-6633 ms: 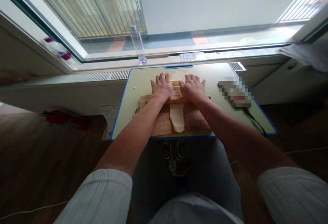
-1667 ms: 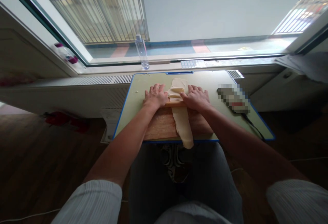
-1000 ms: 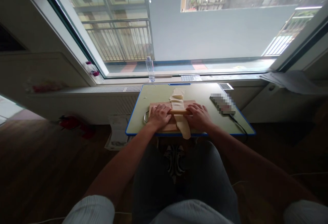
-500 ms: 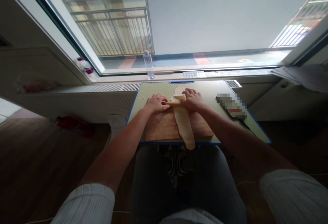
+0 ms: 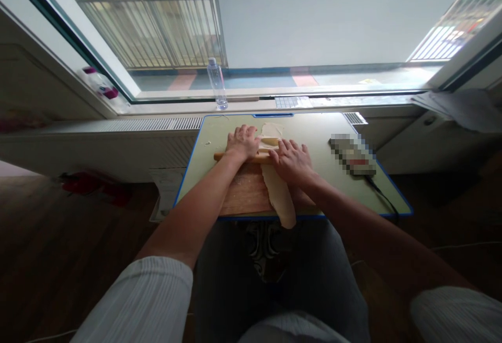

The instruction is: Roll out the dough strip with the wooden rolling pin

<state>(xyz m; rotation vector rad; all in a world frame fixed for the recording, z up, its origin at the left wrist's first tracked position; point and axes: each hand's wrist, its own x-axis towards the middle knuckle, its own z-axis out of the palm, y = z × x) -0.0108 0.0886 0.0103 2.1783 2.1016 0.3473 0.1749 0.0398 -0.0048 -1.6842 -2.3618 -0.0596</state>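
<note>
A long, pale strip of dough (image 5: 279,196) lies across the wooden board (image 5: 245,191). Its near end hangs past the board and the table's front edge. Over the strip's upper part lies a wooden rolling pin (image 5: 259,159), its left end sticking out beyond my left wrist. My left hand (image 5: 243,143) presses over the pin, fingers pointing forward and close together. On the pin's right part rests my right hand (image 5: 292,159), its thumb along the pin and its fingers forward beside the dough. The pin's right end is hidden under that hand.
The board sits on a light green table (image 5: 317,131) with a blue edge. A blurred-out device (image 5: 353,155) with a black cable lies on the right. On the window sill stand a clear bottle (image 5: 217,84) and a bottle with a purple cap (image 5: 101,84).
My left hand has moved forward and right over the rolling pin, uncovering the pin's left end. My right hand has shifted slightly left. The camera view has tilted down a little.
</note>
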